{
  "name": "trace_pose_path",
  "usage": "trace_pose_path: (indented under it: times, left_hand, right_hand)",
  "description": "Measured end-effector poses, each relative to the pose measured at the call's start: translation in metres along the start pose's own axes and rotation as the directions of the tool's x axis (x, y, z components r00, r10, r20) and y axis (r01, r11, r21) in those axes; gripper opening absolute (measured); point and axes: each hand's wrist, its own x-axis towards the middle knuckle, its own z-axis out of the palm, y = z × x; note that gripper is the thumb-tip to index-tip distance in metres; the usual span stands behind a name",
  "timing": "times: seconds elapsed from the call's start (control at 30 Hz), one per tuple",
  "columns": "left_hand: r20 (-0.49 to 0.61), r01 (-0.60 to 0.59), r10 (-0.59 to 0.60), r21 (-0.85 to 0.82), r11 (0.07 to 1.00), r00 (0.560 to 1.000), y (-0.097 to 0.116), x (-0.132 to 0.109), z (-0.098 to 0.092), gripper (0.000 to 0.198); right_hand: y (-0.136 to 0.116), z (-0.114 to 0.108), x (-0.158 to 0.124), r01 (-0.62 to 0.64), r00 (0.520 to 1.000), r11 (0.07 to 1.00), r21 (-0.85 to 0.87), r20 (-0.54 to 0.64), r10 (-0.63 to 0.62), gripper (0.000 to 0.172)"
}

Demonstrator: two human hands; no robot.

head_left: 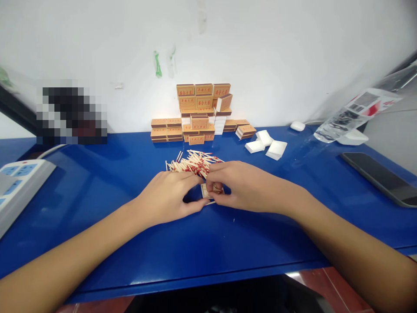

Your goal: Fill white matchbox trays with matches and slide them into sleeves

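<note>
A heap of red-tipped matches [194, 163] lies on the blue table [97, 204]. Just in front of it, both hands meet over a small open matchbox tray [208, 191]. My left hand [169, 196] curls round the tray's left side, fingers bent, thumb at its near edge. My right hand [241, 186] pinches something at the tray with fingertips together; it looks like matches, partly hidden by the fingers.
Stacked orange matchboxes [198, 114] stand against the white wall. White inner trays [270, 145] lie to their right. A power strip [19, 182] sits far left, a dark phone [381, 178] far right, and a plastic bag [355, 113] with a white earbud case [297, 126] at the back right.
</note>
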Motion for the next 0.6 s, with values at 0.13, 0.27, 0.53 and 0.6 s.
trace_pose_path:
  times: [0.13, 0.27, 0.53, 0.6]
  left_hand:
    - [-0.019, -0.011, 0.011, 0.005, 1.0, 1.0, 0.0, 0.0, 0.0, 0.027]
    - [-0.034, -0.019, 0.019, 0.003, 1.0, 0.999, 0.0, -0.001, 0.0, 0.03]
    - [-0.043, -0.03, 0.031, 0.007, 1.0, 0.999, 0.0, 0.0, 0.002, 0.027]
    - [-0.044, -0.034, 0.034, -0.002, 0.999, 0.998, -0.001, 0.0, 0.002, 0.027]
  right_hand:
    - [0.003, -0.003, -0.002, 0.014, 0.997, 1.0, -0.01, -0.072, -0.015, 0.013]
    - [0.013, -0.006, -0.004, -0.018, 0.991, 0.997, -0.077, -0.131, 0.008, 0.01]
    - [0.009, -0.004, -0.003, 0.003, 0.999, 1.0, 0.029, -0.039, -0.001, 0.017]
    - [0.008, -0.005, -0.003, 0.03, 0.999, 0.997, 0.066, -0.033, -0.028, 0.017]
